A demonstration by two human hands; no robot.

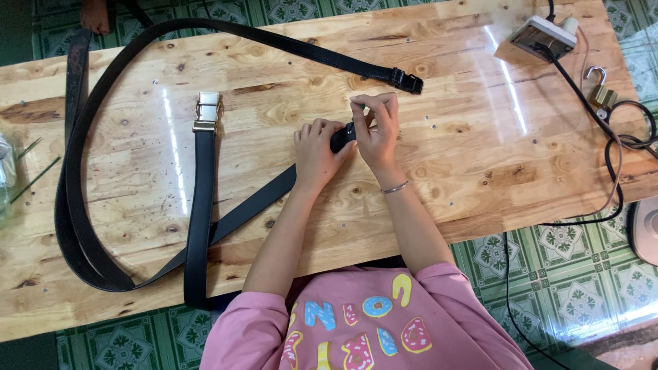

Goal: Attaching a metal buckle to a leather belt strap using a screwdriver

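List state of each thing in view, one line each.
left hand: pressing the belt end flat on the table
right hand: pinching at the belt end, fingertips together
belt end: held between both hands
buckled belt: lying flat, metal buckle away from the person
long belt: looped across the table, untouched
padlock: shackle open
wooden table: glossy

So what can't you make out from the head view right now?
- Belt end: covered by left hand and right hand.
- Small green item in the right fingertips: too small to identify.
- Long belt: its upper end cut off by the top edge.
- Pale device: cut by the right edge.
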